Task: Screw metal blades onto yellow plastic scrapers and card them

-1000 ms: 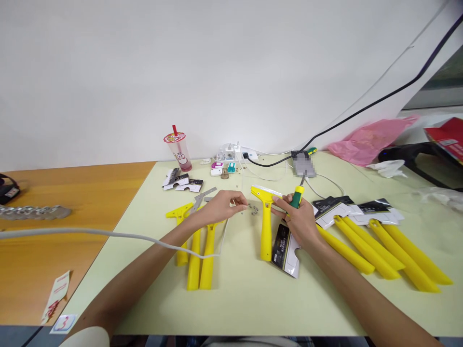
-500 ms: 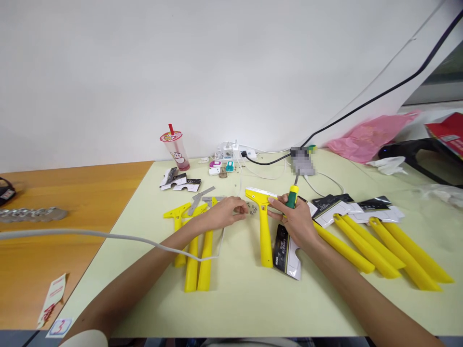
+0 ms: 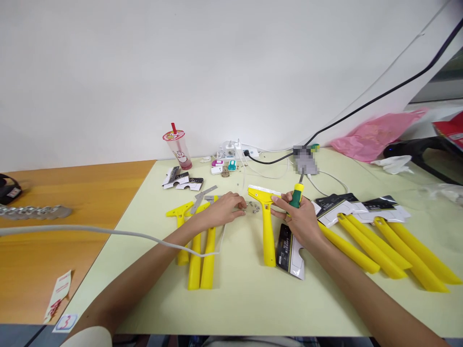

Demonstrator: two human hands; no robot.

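Note:
My right hand (image 3: pixel 303 217) grips a green and yellow screwdriver (image 3: pixel 296 195), shaft pointing away from me. Its thumb and fingers also hold the head end of a yellow scraper (image 3: pixel 267 226), with a pale blade strip along its top edge. My left hand (image 3: pixel 228 210) is curled with its fingertips pinched, beside a small pile of screws (image 3: pixel 254 207); what lies between the fingertips is too small to make out. Under and beside the left forearm lie several yellow scraper handles (image 3: pixel 207 260) and loose metal blades (image 3: pixel 206 191). A black and white blade cover (image 3: pixel 290 251) lies by the held scraper.
More yellow scrapers (image 3: pixel 376 250) with black and white covers lie at the right. Further back stand a drink cup (image 3: pixel 180 150), a power strip (image 3: pixel 249 153) and cables. A grey cable (image 3: pixel 108 231) crosses over my left forearm. A pink bag (image 3: pixel 372 137) lies back right.
The view has shifted slightly, so everything sits a little further right. Both hands stay in nearly the same places, the right one keeping its hold on the screwdriver and scraper.

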